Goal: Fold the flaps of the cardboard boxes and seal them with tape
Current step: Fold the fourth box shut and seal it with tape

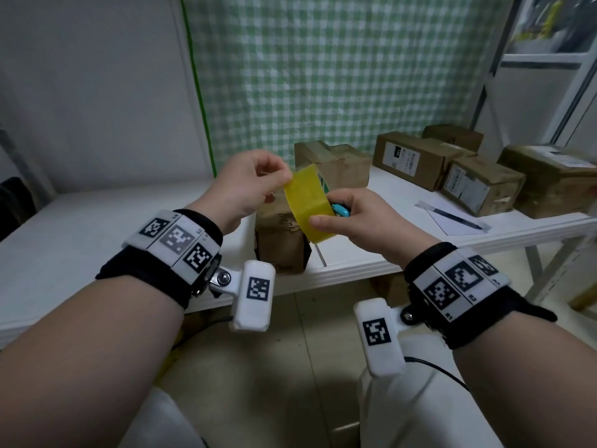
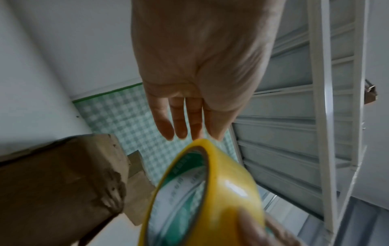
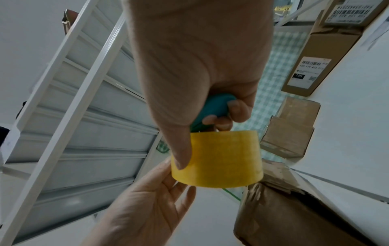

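A yellow tape roll (image 1: 307,205) (image 2: 227,183) (image 3: 219,158) is held up above a worn cardboard box (image 1: 277,247) (image 2: 52,183) (image 3: 294,208) that stands at the table's front edge. My right hand (image 1: 326,215) (image 3: 202,143) grips the roll, thumb on its outer face. Its curled fingers also hold a teal tool (image 1: 339,210) (image 3: 212,106). My left hand (image 1: 284,181) (image 2: 202,136) pinches the roll's upper rim with thumb and fingertips. Whether a tape end is lifted cannot be told.
Another brown box (image 1: 336,163) stands behind the roll. Several labelled boxes (image 1: 410,160) sit at the right on the white table (image 1: 64,240), with a paper sheet and pen (image 1: 452,218) in front of them. A green checked cloth (image 1: 323,76) hangs behind.
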Demonstrator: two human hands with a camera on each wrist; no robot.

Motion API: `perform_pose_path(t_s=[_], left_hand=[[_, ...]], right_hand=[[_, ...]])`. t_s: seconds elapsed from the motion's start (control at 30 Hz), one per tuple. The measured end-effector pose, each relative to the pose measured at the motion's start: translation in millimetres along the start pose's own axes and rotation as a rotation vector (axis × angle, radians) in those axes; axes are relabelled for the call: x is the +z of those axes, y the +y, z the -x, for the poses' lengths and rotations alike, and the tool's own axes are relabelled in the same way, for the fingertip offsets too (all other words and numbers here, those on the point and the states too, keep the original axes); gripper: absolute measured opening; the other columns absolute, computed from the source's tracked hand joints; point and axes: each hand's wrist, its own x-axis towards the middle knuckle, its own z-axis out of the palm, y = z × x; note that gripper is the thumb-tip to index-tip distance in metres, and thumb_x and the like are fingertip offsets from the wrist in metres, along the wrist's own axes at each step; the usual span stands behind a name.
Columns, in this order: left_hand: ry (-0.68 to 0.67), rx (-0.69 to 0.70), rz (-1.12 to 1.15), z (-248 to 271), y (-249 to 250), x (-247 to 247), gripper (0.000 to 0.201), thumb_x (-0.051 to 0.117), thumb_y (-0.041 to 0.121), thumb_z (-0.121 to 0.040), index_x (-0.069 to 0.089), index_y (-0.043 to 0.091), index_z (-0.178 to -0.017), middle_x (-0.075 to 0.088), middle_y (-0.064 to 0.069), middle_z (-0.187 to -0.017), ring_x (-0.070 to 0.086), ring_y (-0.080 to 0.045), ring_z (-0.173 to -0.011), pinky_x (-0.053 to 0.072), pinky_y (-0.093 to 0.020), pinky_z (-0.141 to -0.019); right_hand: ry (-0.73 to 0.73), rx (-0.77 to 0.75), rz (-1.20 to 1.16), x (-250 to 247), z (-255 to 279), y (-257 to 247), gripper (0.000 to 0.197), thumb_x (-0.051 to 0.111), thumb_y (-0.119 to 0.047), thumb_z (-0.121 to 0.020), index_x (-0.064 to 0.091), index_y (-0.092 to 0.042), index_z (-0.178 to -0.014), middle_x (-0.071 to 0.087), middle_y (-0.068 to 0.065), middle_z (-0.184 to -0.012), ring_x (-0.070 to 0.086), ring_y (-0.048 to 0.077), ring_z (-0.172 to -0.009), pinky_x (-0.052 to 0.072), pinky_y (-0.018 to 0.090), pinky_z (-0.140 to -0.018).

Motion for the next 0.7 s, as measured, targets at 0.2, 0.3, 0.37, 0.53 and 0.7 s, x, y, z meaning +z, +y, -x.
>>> perform_pose_path(t_s=[0.2, 0.3, 0.37, 0.53, 0.7], left_hand=[[-0.049, -0.222, -0.385, -10, -41, 3, 0.021, 0.061, 0.018, -0.090, 0.062, 0.018, -0.111, 0.055, 0.001, -0.125, 0.052, -0.016, -0.107, 0.043, -0.016, -0.082], [-0.273, -0.388, -0.463, -6, -51, 5, 0.054, 0.058, 0.027, -0.092, 0.040, 0.024, -0.143, 0.042, -0.003, -0.143, 0.046, -0.021, -0.118, 0.042, -0.030, -0.089], [-0.326, -0.390, -0.523, -3, -51, 9, 0.060, 0.057, 0.029, -0.092, 0.033, 0.028, -0.147, 0.042, -0.003, -0.143, 0.048, -0.021, -0.113, 0.043, -0.030, -0.085], [-0.348, -0.282, -0.761, -1, -43, 18, 0.057, 0.060, 0.036, -0.088, 0.044, 0.020, -0.141, 0.049, -0.005, -0.139, 0.049, -0.024, -0.122, 0.038, -0.031, -0.099], [-0.365, -0.299, -0.677, 5, -30, 25, 0.015, 0.059, 0.035, -0.089, 0.057, 0.023, -0.097, 0.064, -0.009, -0.083, 0.056, -0.022, -0.076, 0.046, -0.032, -0.069]], right_hand=[[0.098, 0.120, -0.025, -13, 1, 20, 0.034, 0.061, -0.032, -0.090, 0.063, -0.002, -0.107, 0.064, 0.014, -0.101, 0.059, 0.021, -0.087, 0.043, 0.025, -0.068], [0.092, 0.181, -0.030, -16, 2, 30, 0.031, 0.058, -0.029, -0.092, 0.061, -0.003, -0.109, 0.060, 0.004, -0.095, 0.053, 0.009, -0.076, 0.043, 0.014, -0.057], [0.100, 0.207, -0.062, -15, 2, 36, 0.027, 0.057, -0.027, -0.093, 0.061, -0.004, -0.107, 0.058, 0.002, -0.089, 0.052, 0.006, -0.072, 0.041, 0.006, -0.050], [0.105, 0.214, -0.048, -11, -2, 47, 0.021, 0.059, -0.027, -0.092, 0.061, -0.009, -0.102, 0.057, -0.001, -0.088, 0.052, 0.007, -0.075, 0.040, 0.015, -0.059], [0.062, 0.187, -0.092, -16, -1, 52, 0.016, 0.061, -0.023, -0.091, 0.063, -0.015, -0.104, 0.062, -0.002, -0.094, 0.056, 0.008, -0.084, 0.043, 0.019, -0.070]])
